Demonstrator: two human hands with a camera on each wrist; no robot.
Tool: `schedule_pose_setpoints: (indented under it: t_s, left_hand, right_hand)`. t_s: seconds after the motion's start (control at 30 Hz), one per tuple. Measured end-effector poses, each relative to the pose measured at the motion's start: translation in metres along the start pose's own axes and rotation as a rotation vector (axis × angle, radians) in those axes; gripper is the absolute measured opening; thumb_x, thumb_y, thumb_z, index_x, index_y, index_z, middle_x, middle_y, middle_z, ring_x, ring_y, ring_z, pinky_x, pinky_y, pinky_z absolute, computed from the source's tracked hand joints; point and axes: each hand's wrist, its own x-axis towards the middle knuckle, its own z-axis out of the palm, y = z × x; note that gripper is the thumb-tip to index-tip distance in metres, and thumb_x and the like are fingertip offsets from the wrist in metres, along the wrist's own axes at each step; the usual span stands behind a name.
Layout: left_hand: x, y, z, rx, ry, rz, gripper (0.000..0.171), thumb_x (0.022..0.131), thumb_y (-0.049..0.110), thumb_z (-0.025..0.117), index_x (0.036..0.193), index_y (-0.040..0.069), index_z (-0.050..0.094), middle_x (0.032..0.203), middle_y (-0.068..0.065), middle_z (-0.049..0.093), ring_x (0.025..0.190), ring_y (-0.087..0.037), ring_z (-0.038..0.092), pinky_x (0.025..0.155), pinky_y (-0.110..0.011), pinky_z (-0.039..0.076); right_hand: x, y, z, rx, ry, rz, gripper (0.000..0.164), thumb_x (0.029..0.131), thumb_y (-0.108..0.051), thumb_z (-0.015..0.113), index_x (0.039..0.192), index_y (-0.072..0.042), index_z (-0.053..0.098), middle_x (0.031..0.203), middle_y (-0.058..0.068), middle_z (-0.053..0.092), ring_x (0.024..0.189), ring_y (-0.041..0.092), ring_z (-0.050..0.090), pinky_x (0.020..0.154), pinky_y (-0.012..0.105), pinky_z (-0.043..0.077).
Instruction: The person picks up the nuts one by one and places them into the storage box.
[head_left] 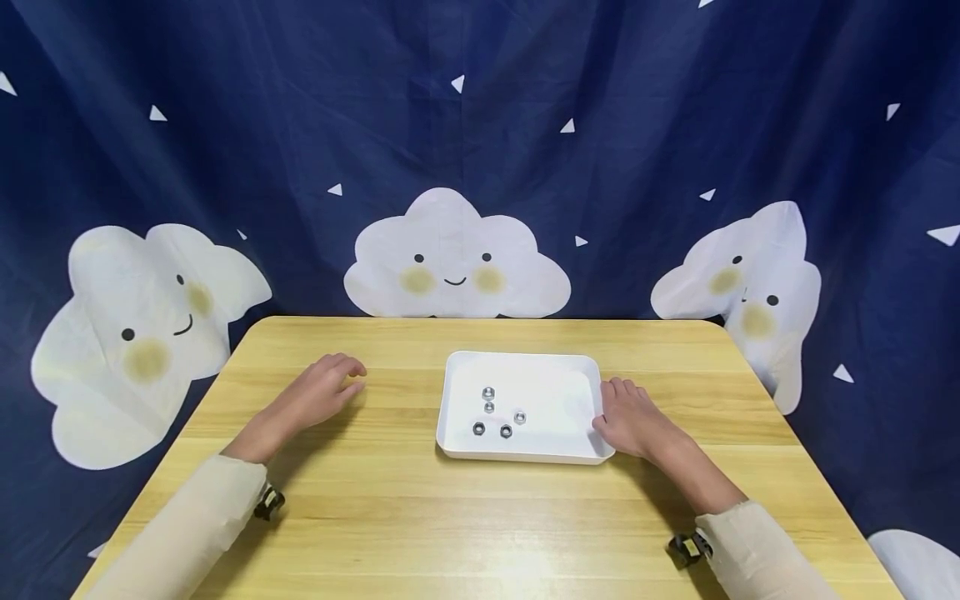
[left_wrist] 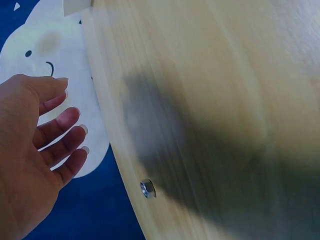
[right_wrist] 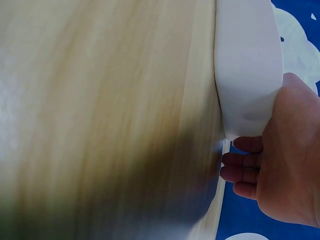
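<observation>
A shallow white tray [head_left: 555, 392] sits on the wooden table. Several metal nuts [head_left: 489, 407] lie in its left half, some shiny and two darker. My right hand [head_left: 633, 417] holds the tray's right end, thumb over the rim and fingers along the outer wall. In the right wrist view, the tray's side [right_wrist: 250, 65] meets that hand [right_wrist: 295, 160]. My left hand [head_left: 318, 396] hovers over the table left of the tray, fingers loosely bent, holding nothing. A single nut [left_wrist: 147, 188] lies on the table in the left wrist view; the head view does not show it.
The pale wooden table [head_left: 480, 517] has rounded far corners. Behind it hangs a dark blue curtain [head_left: 300, 108] printed with smiling clouds and small white triangles. A black wrist device [head_left: 268, 503] is strapped at the left cuff, another [head_left: 688, 550] at the right.
</observation>
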Motion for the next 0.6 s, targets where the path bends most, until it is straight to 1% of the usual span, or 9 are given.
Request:
schedule_pose_setpoints:
  t_s: [0.3, 0.6]
  left_hand:
    - [-0.005, -0.011, 0.001, -0.022, 0.001, -0.016, 0.022, 0.098, 0.015, 0.070, 0.116, 0.002, 0.070, 0.117, -0.015, 0.071, 0.111, -0.034, 0.066, 0.099, -0.053, 0.054]
    - [-0.012, -0.024, 0.001, -0.020, 0.000, -0.041, 0.023, 0.096, 0.014, 0.072, 0.115, 0.001, 0.071, 0.115, -0.016, 0.071, 0.108, -0.034, 0.067, 0.096, -0.053, 0.054]
  right_hand:
    - [0.001, -0.001, -0.003, 0.002, -0.023, 0.010, 0.053, 0.095, -0.025, 0.052, 0.133, 0.013, 0.046, 0.129, 0.029, 0.054, 0.123, 0.045, 0.049, 0.108, 0.062, 0.040]
    - [0.001, -0.001, -0.002, 0.002, -0.029, 0.009, 0.055, 0.095, -0.024, 0.050, 0.134, 0.014, 0.045, 0.134, 0.032, 0.053, 0.126, 0.047, 0.048, 0.110, 0.063, 0.039]
